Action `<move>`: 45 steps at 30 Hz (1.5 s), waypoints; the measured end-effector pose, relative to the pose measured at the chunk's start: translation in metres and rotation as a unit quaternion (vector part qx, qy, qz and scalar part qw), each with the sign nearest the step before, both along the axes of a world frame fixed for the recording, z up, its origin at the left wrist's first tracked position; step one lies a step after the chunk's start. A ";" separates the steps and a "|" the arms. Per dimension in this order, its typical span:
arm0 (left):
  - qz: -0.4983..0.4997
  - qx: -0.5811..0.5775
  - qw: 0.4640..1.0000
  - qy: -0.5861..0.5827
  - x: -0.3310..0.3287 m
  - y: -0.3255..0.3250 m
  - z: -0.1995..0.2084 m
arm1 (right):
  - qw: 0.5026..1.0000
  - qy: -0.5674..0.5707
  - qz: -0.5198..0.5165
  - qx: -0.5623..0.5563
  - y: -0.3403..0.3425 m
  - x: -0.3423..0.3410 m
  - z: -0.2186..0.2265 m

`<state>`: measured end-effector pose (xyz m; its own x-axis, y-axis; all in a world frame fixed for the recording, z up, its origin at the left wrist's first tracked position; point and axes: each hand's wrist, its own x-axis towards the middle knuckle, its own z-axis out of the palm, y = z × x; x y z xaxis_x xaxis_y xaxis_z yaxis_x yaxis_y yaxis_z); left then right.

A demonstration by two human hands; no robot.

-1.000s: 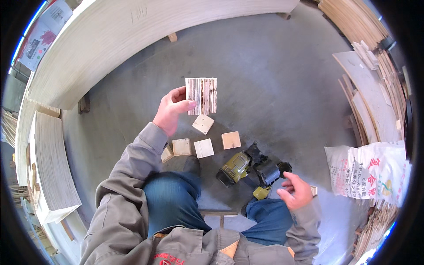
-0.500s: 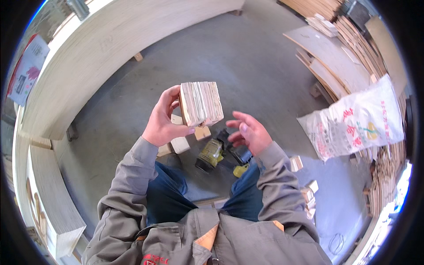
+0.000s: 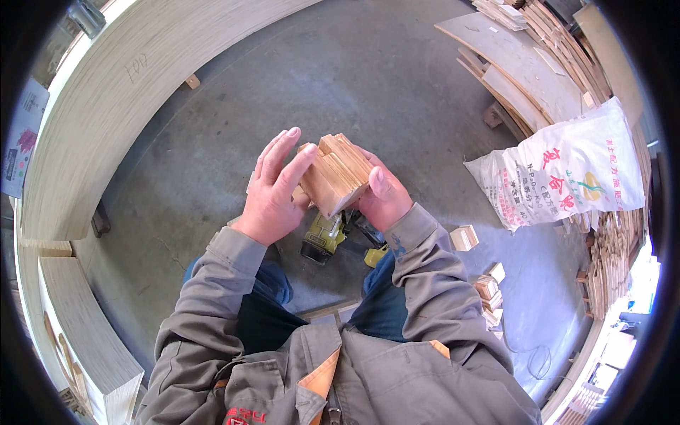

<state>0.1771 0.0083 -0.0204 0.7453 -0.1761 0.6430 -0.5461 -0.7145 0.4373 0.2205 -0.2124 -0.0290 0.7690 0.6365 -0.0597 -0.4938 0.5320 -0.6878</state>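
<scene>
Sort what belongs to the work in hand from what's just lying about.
Belongs, by the look of it:
Layered wooden block: right hand holding it, left hand at its side
Yellow-and-black tool below, probably
Small wooden blocks at right, perhaps

Seemingly just lying about:
White sack
Stacked boards at right

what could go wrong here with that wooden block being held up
The wooden block could slip, since the left hand has its fingers partly spread. If dropped, it might hit the yellow and black tool on the floor below. Its stepped layers might also scrape the right hand.
</scene>
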 end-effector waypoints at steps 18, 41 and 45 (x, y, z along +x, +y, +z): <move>-0.068 -0.253 0.918 0.298 0.006 -0.014 -0.018 | 0.976 -0.103 -0.161 -0.103 0.011 0.000 -0.005; -0.135 -0.409 0.814 0.389 0.026 0.016 -0.005 | 0.989 0.004 -0.117 -0.086 0.013 0.006 -0.022; -0.127 -0.474 0.786 0.376 0.034 0.015 -0.016 | 0.991 0.075 -0.085 -0.066 0.012 0.008 -0.015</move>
